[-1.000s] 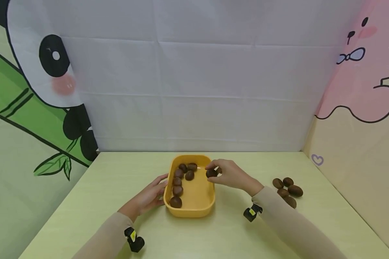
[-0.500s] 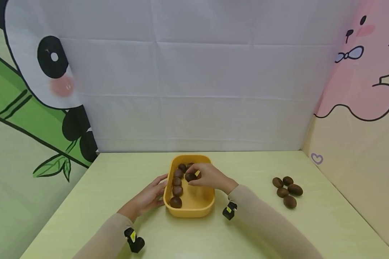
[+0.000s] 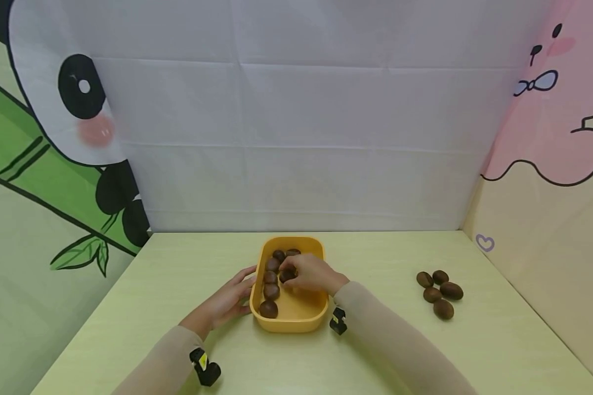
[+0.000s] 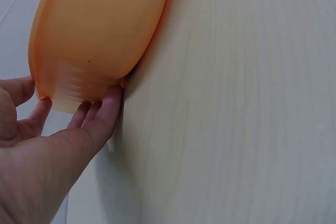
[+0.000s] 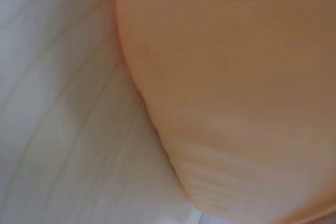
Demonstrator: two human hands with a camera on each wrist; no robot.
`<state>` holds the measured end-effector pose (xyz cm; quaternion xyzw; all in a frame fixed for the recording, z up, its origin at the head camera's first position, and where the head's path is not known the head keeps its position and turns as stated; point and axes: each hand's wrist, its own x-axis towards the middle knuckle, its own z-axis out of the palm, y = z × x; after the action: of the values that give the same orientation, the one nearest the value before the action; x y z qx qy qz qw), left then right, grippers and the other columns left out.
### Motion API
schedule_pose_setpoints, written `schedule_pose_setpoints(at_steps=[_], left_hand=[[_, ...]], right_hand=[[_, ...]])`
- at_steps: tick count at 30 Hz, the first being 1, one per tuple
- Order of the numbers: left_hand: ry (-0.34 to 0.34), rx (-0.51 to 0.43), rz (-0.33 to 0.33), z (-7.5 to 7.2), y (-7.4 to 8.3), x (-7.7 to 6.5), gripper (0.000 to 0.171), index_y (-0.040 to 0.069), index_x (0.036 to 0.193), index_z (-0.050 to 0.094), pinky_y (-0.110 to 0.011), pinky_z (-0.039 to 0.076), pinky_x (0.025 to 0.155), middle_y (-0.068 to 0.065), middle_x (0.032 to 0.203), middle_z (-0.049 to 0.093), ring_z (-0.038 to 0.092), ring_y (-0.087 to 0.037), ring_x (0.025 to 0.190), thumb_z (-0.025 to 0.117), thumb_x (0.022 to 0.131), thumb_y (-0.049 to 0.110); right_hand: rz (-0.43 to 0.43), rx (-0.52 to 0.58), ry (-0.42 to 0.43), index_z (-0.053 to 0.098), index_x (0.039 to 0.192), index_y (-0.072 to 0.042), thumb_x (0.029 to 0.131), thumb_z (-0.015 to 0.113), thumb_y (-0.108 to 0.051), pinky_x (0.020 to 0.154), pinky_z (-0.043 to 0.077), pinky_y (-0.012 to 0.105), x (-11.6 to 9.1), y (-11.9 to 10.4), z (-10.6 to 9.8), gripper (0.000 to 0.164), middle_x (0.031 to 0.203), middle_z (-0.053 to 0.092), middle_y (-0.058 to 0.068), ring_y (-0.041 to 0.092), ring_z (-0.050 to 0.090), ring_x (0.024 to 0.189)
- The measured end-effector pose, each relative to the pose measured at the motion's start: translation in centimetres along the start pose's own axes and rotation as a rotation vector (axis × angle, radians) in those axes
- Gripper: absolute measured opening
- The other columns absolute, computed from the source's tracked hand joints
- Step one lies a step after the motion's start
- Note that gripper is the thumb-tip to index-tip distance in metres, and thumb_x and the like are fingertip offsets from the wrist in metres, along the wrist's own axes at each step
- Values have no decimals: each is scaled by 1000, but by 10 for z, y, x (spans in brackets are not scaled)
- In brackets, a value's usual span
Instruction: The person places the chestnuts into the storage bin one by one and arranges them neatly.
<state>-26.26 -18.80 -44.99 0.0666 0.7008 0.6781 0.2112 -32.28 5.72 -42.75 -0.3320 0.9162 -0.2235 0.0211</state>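
A yellow plastic box (image 3: 292, 326) stands in the middle of the table. Inside it, several brown chestnuts (image 3: 272, 291) lie in a row along the left wall, with others at the far end. My right hand (image 3: 312, 274) reaches over the right rim and pinches a chestnut (image 3: 286, 276) low in the box, beside that row. Fingers spread, my left hand (image 3: 227, 300) rests against the box's left outer side; the left wrist view shows its fingertips touching the wall (image 4: 100, 40). The right wrist view holds mostly the outer box wall (image 5: 226, 87), and the right hand is out of it.
Several more chestnuts (image 3: 443, 309) lie in a loose group on the light wooden table (image 3: 188, 263), right of the box. A white cloth backdrop (image 3: 301, 164) rises behind the table's far edge, with printed panels at both sides.
My right hand has carried the chestnut leftward from above the box's right rim and down beside the row inside. The left hand and the box have stayed put.
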Motion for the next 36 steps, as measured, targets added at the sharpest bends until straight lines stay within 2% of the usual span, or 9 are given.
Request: schedule_pose_setpoints(at_steps=[7,13,19,29,36], left_hand=[[-4,-5,8,0,-1,0,62,19,160,18,-46,48,98,-23,154,38,39,-37,140,44,108,41],[-6,0,8,0,-2,0,61,20,160,18,-46,48,98,-22,154,37,39,-37,139,43,108,41],[6,6,4,0,-1,0,60,19,160,18,-46,48,98,-22,154,38,38,-37,140,42,109,39],[2,4,8,0,-2,-1,59,19,160,19,-48,46,100,-22,155,36,37,-38,141,41,109,39],[-3,5,3,0,-1,1,59,19,160,18,-48,47,100,-22,155,35,37,-38,141,42,109,39]], right_hand=[[-6,-67,-9,73,118,-15,88,81,-23,84,49,23,0,-2,2,31,107,69,-5,9,57,90],[-5,-122,11,72,120,-16,88,81,-27,79,49,22,-4,-5,4,35,108,66,-4,8,55,85],[3,-113,58,70,120,-16,88,80,-31,77,48,22,-5,-4,6,38,111,64,-3,8,54,85],[17,13,118,69,118,-13,90,78,-27,77,49,24,-9,-5,6,32,107,66,0,12,60,89],[-46,245,164,68,122,-7,93,76,-24,85,51,32,-10,2,2,34,111,69,7,22,64,97]])
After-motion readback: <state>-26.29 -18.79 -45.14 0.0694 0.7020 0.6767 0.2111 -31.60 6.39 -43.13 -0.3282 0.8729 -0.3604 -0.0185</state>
